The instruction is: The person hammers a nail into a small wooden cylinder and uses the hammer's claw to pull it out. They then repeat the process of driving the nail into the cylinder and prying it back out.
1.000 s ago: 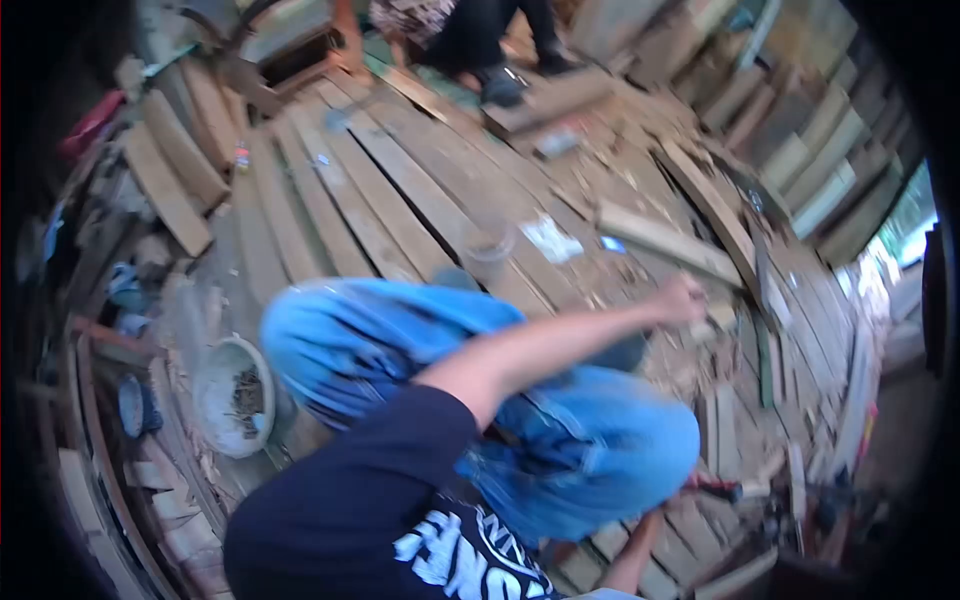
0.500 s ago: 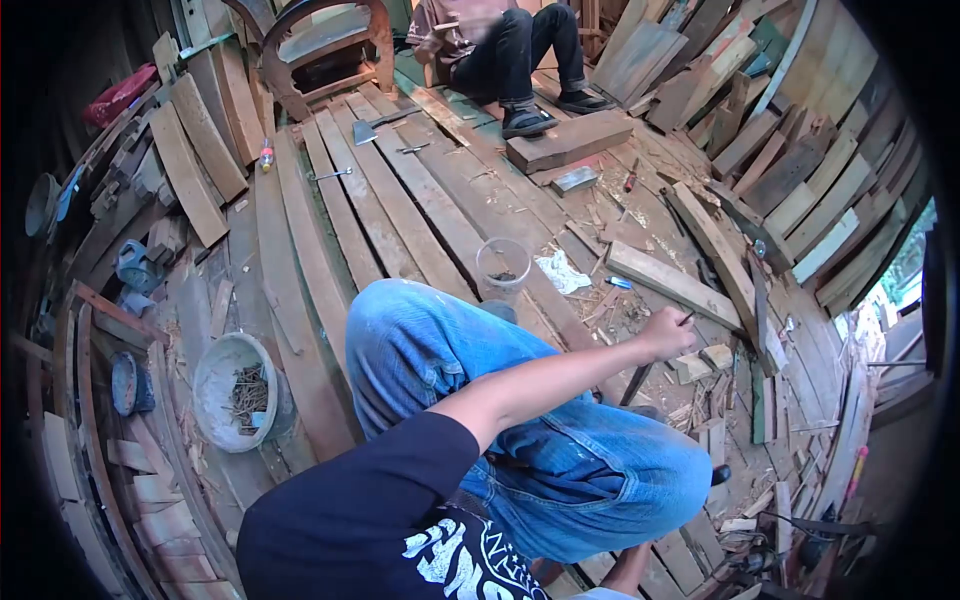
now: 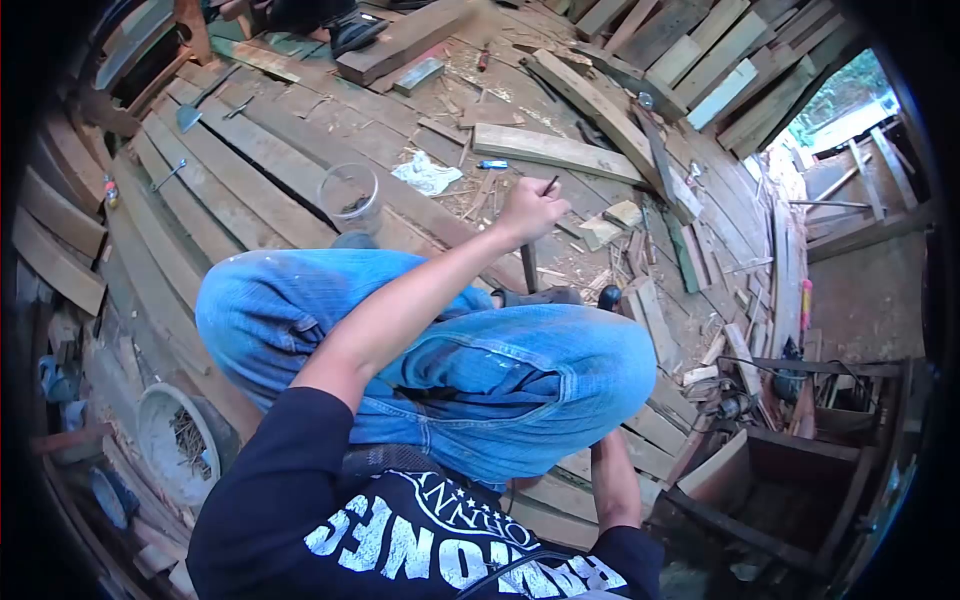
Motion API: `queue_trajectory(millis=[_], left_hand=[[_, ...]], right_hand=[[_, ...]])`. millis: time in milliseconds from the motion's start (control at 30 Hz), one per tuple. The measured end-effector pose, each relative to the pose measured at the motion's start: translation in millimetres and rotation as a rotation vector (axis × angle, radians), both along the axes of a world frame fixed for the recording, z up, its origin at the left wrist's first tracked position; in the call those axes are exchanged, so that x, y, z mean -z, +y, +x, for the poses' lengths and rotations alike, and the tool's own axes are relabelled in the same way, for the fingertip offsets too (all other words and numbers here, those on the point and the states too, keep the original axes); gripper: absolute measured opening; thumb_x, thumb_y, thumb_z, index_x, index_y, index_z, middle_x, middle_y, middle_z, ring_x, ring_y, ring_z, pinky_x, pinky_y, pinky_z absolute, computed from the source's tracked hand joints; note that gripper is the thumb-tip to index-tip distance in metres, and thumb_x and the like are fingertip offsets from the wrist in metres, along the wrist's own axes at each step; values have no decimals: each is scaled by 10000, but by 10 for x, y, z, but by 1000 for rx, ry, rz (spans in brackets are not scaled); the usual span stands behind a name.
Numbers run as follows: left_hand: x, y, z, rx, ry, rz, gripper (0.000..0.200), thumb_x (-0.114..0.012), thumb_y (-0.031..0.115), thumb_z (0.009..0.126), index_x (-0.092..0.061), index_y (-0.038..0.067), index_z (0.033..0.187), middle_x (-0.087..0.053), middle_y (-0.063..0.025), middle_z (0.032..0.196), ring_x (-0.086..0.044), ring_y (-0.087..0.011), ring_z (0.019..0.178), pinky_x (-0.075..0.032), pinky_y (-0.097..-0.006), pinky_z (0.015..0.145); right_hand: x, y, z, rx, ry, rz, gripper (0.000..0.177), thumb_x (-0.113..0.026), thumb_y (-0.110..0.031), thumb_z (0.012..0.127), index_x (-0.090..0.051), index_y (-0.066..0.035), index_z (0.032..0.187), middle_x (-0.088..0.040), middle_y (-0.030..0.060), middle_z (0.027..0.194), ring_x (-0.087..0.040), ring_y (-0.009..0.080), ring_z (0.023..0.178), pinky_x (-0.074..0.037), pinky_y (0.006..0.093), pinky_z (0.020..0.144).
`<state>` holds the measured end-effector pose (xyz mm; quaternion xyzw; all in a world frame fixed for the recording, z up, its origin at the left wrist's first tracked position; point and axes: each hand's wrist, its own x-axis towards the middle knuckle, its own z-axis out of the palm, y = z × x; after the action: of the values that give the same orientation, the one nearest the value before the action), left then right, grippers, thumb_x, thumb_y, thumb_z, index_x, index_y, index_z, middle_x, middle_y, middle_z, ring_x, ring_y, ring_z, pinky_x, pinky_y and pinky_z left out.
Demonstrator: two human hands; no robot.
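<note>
My left hand (image 3: pixel 533 210) is closed in a fist round a dark, narrow tool (image 3: pixel 528 268). Its thin end pokes out above the fingers, and a flat dark strip hangs down below them; I cannot make out the exact kind. The fist is raised just past my bent legs in blue jeans (image 3: pixel 500 370). My right forearm (image 3: pixel 612 480) runs in under my right knee, which hides the right hand. Beyond that knee a rounded black end (image 3: pixel 609 297) of some object sticks up. Near the left fist lie short wood offcuts (image 3: pixel 600 233) and a squared timber (image 3: pixel 555 150).
A clear plastic tub (image 3: pixel 348 195), a white rag (image 3: pixel 427 174) and a blue lighter-like item (image 3: pixel 492 164) lie ahead. A bucket of nails (image 3: pixel 180 440) stands at left. A hatchet (image 3: pixel 190 115) rests on planks. At right is a wooden box frame (image 3: pixel 770 480). Another person's shoe (image 3: pixel 357 32) shows on top.
My view has swung right and down, so the floor shifts left and the other person mostly leaves the frame. More of my right forearm shows. The left fist still grips the dark tool.
</note>
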<state>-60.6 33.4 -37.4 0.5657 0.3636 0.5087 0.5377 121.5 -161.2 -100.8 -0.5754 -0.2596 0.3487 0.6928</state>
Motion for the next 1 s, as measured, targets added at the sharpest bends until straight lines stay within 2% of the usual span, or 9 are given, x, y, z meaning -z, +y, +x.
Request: queue_trajectory(millis=[200, 300, 500, 567, 700, 767, 800, 933, 1000], left_hand=[[-69, -53, -155, -40, -89, -88, 367, -649, 95, 725, -332, 104, 541, -333, 69, 527, -312, -37, 514, -268, -248, 468], [171, 82, -127, -71, -104, -76, 363, -651, 109, 716, -333, 96, 542, -330, 53, 522, -315, -46, 512, -273, -257, 469], [158, 62, -240, -83, -150, -151, 355, -640, 113, 711, -335, 94, 530, -352, 42, 508, -335, -52, 511, -290, -272, 466], [245, 75, -189, -62, -199, -178, 368, -637, 93, 715, -324, 110, 523, -357, 51, 507, -341, -42, 508, -292, -262, 463], [88, -10, -220, 16, -356, -202, 382, -636, 71, 724, -317, 117, 518, -360, 58, 503, -337, -33, 499, -279, -254, 446], [63, -28, -217, 29, -294, -177, 382, -640, 63, 725, -317, 110, 525, -356, 60, 505, -332, -32, 501, -279, -251, 450], [57, -64, -224, 37, -254, -153, 386, -640, 60, 729, -315, 108, 526, -353, 61, 510, -330, -31, 507, -281, -248, 456], [108, -63, -157, -31, -216, -68, 396, -635, 49, 740, -307, 104, 526, -337, 63, 523, -319, -30, 516, -284, -245, 465], [136, 4, -183, -24, -188, -54, 393, -632, 45, 743, -309, 105, 528, -331, 64, 524, -315, -31, 518, -282, -248, 464]], right_hand=[[-308, 314, -29, -57, 2, -48, 198, -427, -225, 968, -419, -75, 839, -444, 17, 618, -428, 83, 509, -346, 250, 421], [-461, 822, 15, -106, -349, 34, 214, -498, -230, 957, -430, -65, 840, -416, -14, 577, -383, 59, 458, -318, 220, 404], [-1266, 1664, 52, -470, -961, -332, 168, -593, -184, 897, -548, -46, 811, -457, -46, 577, -425, 28, 478, -324, 216, 418], [-1427, 1988, 56, -641, -1168, -573, 215, -652, -233, 850, -589, -34, 803, -527, 7, 582, -489, 91, 497, -391, 263, 468], [-1128, 2557, 115, -797, -1652, -796, 316, -731, -337, 734, -654, -40, 807, -660, 176, 773, -646, 322, 746, -488, 392, 696], [-788, 2671, 183, -785, -1679, -734, 336, -747, -344, 706, -634, -34, 768, -641, 150, 706, -626, 294, 657, -480, 377, 633], [-731, 2671, 57, -785, -1656, -869, 307, -750, -330, 705, -670, -66, 840, -669, 172, 827, -648, 315, 822, -502, 374, 750], [168, 2814, 118, -981, -1638, -931, 217, -688, -206, 697, -704, -119, 894, -664, 172, 964, -634, 304, 940, -491, 367, 858], [413, 2842, 133, -1038, -1598, -1025, 318, -673, -200, 710, -661, -89, 1007, -639, 204, 1044, -605, 313, 1025, -480, 371, 884]])
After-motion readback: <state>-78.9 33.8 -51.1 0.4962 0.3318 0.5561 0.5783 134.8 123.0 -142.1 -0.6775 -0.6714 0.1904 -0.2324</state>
